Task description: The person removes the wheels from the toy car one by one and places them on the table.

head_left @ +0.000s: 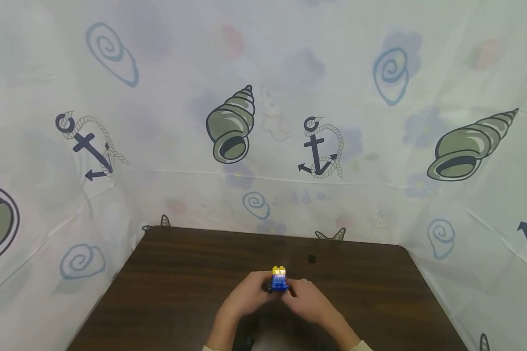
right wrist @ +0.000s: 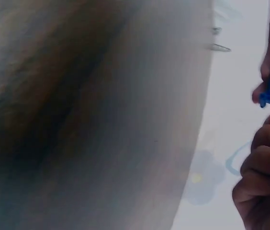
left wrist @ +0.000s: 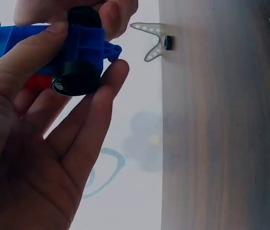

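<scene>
A toy [head_left: 279, 282] was held up in both hands over the near middle of the surface [head_left: 180, 282]. The left hand [head_left: 248, 292] had its grip clamped on it: the thumb [left wrist: 39, 48] lay along the ribbed blue base [left wrist: 86, 44] and the fingers [left wrist: 89, 129] came up from the other side. The right hand [head_left: 309, 298] had its grip clamped on the toy too, with fingertips on either side of one wheel [left wrist: 84, 17]; in the right wrist view its fingers were curled.

Two black wheels showed at the same end of the base, one at each side, and a small blue hitch [left wrist: 113, 51] with a hole stuck out between them. A red part [left wrist: 38, 82] showed behind the base, partly covered by the left hand. From the head view the toy's yellow top [head_left: 278, 270] stood above its blue part, studs uppermost.

A small round black piece [head_left: 312, 259] lay on the surface, near the back edge, beyond the hands and a little to the right, well apart from the toy. The surface was dark brown wood grain. Behind it and at both sides hung a pale cloth [head_left: 180, 122] printed with shells, anchors, starfish and flowers. Light sleeves [head_left: 361, 346] showed at both wrists.
</scene>
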Demonstrator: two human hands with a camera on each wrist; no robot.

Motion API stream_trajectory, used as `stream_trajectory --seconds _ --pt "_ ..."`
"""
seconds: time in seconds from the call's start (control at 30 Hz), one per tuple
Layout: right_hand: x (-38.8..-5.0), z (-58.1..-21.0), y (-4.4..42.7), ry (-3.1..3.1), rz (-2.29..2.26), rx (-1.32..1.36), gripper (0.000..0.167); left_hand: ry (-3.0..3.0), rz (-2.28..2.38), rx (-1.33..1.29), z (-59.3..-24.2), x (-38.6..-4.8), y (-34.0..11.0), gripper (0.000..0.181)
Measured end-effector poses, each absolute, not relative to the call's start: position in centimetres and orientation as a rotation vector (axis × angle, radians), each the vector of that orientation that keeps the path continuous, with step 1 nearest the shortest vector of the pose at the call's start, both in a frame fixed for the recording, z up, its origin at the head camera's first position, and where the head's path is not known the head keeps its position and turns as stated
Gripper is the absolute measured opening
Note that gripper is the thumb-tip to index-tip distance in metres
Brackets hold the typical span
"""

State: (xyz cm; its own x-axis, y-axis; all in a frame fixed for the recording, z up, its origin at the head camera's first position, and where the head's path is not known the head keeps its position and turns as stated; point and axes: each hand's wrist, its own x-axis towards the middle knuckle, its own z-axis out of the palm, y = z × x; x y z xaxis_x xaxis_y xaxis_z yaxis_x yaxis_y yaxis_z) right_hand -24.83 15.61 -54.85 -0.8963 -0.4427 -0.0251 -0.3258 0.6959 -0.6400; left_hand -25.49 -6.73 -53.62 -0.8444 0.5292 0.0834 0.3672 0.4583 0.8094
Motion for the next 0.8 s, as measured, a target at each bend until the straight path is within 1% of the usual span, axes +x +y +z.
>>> stream_trajectory --seconds 0.07,0.2,0.23,0.43,0.53,0.63,0.8 --pt "-24.5 -55.1 15.6 2.792 -0.950 -0.629 0.026 2.494 1.357 0.791 -53.6 -25.5 -6.7 0.031" --pt "-24.2 -55.0 15.9 2.827 -0.952 -0.594 0.041 2.396 1.446 0.770 -53.4 -25.4 -6.6 0.034" --pt "-24.2 -54.9 15.9 2.821 -0.959 -0.589 0.042 2.382 1.467 0.761 -53.3 -25.4 -6.6 0.035" --pt "-24.3 -54.3 15.7 2.829 -0.981 -0.589 0.037 2.427 1.486 0.752 -53.4 -25.5 -6.7 0.035" --pt "-24.1 -54.2 15.6 2.851 -1.020 -0.597 0.031 2.437 1.492 0.747 -53.3 -25.4 -6.7 0.036" --pt "-24.1 -54.3 15.3 2.841 -1.137 -0.561 0.038 2.436 1.513 0.753 -53.0 -25.4 -6.6 0.037" --pt "-24.4 -55.1 15.1 2.721 -1.417 -0.383 0.048 2.431 1.534 0.763 -52.7 -25.4 -6.5 0.039"
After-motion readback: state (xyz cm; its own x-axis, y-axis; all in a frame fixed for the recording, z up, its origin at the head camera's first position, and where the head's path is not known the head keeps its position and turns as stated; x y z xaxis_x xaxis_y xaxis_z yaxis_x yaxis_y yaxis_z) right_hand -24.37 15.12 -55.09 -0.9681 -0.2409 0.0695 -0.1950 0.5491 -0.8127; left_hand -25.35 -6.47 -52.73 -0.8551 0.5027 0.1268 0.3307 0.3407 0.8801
